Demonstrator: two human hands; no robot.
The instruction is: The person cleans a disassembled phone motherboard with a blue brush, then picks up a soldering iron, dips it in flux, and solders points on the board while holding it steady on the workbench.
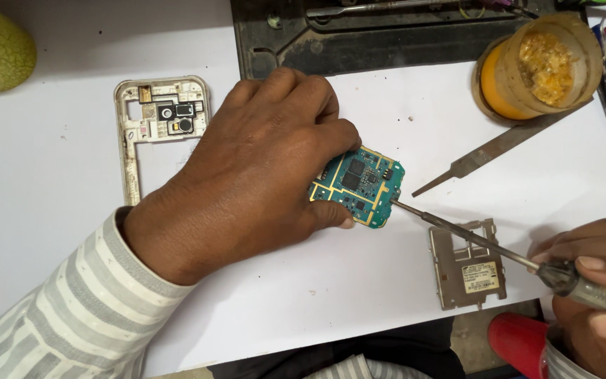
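The left hand (247,175) pins a small green circuit board (359,186) flat on the white counter (50,154), its grip closed on the board's left edge with the thumb along the lower edge. The right hand (590,281) is closed around the handle of a thin metal tool (471,238), whose tip touches the board's right edge.

To do this well, I judge the board should stay pressed down so it cannot slide, and the tip should bear lightly at the edge, away from the chips.

The tool's long axis runs from lower right to upper left, tip toward the board. The board sits at mid-counter, turned slightly, its long axis running upper right to lower left.

Nearby lie a phone frame (159,119), a metal shield (468,267), a file (499,147) and a jar (538,67)
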